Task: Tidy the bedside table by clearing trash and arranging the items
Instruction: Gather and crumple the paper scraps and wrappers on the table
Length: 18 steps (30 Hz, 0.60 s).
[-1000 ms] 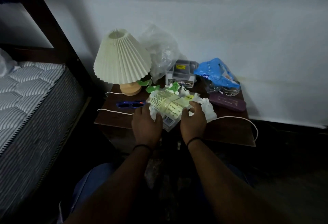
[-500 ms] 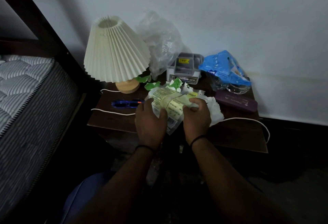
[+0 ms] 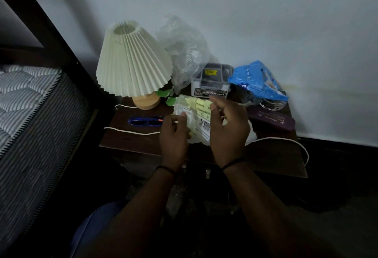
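A crumpled yellow-and-clear plastic wrapper (image 3: 197, 114) is held just above the dark bedside table (image 3: 139, 141). My left hand (image 3: 173, 137) pinches its left edge with thumb and fingers. My right hand (image 3: 229, 129) grips its right side, fingers curled over the top. White crumpled paper (image 3: 250, 133) peeks out behind my right hand. A clear plastic bag (image 3: 184, 51) stands at the back, and a blue plastic bag (image 3: 257, 82) lies at the back right.
A pleated cream lamp (image 3: 133, 61) stands back left, its white cord (image 3: 131, 131) running across the table. Blue sunglasses (image 3: 144, 121), a small grey box (image 3: 212, 81), green leaves (image 3: 165, 94), a glass dish (image 3: 272, 104) and a purple case (image 3: 272, 119) lie around. A mattress (image 3: 26, 118) is on the left.
Both hands have lifted and gathered the wrapper, and my right hand has shifted up over its top edge. The view has tilted slightly.
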Each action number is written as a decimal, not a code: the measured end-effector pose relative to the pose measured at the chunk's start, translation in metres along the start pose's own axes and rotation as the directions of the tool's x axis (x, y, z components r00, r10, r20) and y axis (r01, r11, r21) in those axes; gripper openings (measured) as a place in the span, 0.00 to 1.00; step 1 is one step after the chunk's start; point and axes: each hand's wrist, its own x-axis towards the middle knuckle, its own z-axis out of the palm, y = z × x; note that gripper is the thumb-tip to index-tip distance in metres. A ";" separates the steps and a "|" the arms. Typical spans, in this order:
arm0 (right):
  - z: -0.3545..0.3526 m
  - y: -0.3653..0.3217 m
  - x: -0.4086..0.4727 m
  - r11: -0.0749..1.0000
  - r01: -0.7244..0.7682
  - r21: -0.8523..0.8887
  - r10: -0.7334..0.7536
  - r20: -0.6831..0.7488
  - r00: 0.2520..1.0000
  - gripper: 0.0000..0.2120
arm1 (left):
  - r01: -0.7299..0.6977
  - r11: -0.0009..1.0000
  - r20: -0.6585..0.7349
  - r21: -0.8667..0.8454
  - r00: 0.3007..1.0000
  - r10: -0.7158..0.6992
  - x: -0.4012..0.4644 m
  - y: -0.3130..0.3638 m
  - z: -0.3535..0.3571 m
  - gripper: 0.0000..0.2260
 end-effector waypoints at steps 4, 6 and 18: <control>-0.003 0.000 -0.004 0.970 0.237 -0.045 -0.232 0.092 0.968 0.07 | 0.342 0.894 0.145 -0.289 0.939 -0.312 0.007 0.018 -0.002 0.24; -0.002 -0.004 -0.008 0.960 0.280 0.007 -0.278 0.142 0.950 0.04 | 0.458 0.829 0.282 -0.320 0.882 -0.378 0.011 0.022 -0.005 0.29; -0.003 -0.001 -0.011 0.996 -0.007 0.094 0.003 0.045 0.999 0.11 | 0.487 0.789 0.312 -0.374 0.868 -0.387 0.024 0.023 -0.012 0.14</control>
